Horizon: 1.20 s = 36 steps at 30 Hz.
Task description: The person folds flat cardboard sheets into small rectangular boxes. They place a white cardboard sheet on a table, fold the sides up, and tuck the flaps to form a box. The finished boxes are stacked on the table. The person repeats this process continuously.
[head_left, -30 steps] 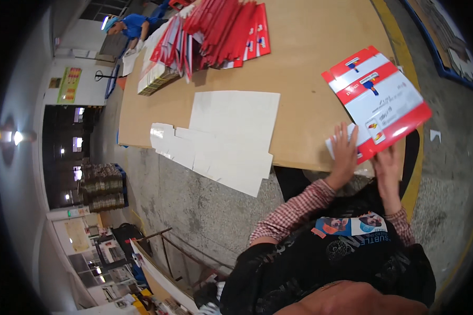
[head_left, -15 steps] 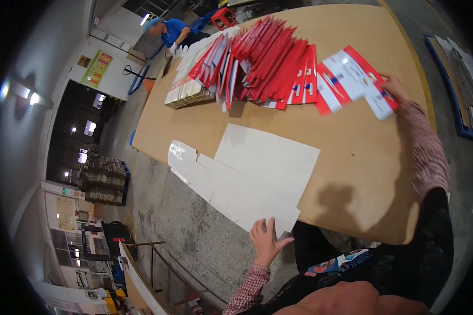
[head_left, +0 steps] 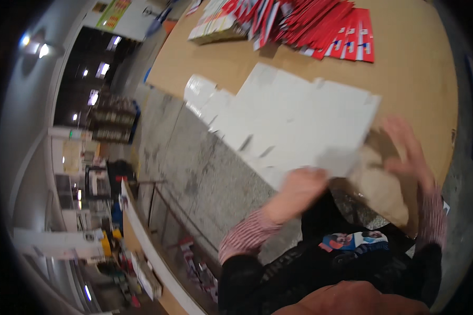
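A white flat die-cut cardboard sheet (head_left: 299,121) lies on the brown tabletop, its slotted left side reaching past the table edge. At the sheet's near corner my left hand (head_left: 302,191) is closed, the fingers curled over the edge; motion smears the fingertips. My right hand (head_left: 406,149) hovers to the right of the sheet, blurred, its fingers apart and nothing in them. Beyond the sheet, a fanned pile of red and white printed cardboard pieces (head_left: 318,23) spreads across the table.
A strapped stack of pale cardboard (head_left: 218,34) stands at the far left of the pile. The brown table (head_left: 415,68) ends in a rounded near edge by my body. At the lower left is another table (head_left: 157,262) with a metal frame; stacked pallets (head_left: 113,121) stand on the floor.
My right hand has come back from the far right toward me; the printed piece it held no longer shows there. My left hand has closed at the white sheet's corner. The view has shifted.
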### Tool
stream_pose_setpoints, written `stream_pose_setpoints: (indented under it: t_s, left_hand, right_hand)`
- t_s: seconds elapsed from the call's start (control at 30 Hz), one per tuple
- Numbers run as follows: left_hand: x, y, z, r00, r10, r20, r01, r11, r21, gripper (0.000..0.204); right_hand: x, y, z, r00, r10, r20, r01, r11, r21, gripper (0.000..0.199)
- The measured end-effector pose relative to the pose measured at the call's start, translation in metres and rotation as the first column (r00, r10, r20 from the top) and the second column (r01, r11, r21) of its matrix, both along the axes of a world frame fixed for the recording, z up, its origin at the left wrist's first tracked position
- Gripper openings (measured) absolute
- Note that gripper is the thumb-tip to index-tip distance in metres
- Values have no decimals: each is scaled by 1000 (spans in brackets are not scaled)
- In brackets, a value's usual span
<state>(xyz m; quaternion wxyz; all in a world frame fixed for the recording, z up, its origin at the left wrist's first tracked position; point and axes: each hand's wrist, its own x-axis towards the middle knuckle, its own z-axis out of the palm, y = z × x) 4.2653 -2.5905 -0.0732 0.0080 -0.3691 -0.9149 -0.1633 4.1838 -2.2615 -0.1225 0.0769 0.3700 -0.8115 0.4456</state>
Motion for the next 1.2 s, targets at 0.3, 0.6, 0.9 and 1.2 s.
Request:
stream_pose_setpoints:
  t_s: [0.3, 0.6, 0.9, 1.2]
  left_hand:
    - [54, 164, -163, 925, -301, -232, 336, 933, 128, 44]
    - [10, 182, -163, 847, -336, 412, -38, 734, 678, 20]
    - [8, 219, -169, 995, -84, 54, 75, 986, 150, 34]
    - [19, 135, -164, 947, -319, -25, 315, 917, 243, 58]
  right_hand:
    - [265, 136, -74, 715, -685, -142, 646, 569, 509, 44]
    - [253, 161, -104, 290, -732, 616, 862, 479, 163, 38]
    - [210, 128, -92, 368, -885, -284, 896, 256, 362, 60]
    - [240, 122, -99, 808, -585, 65, 461, 697, 550, 58]
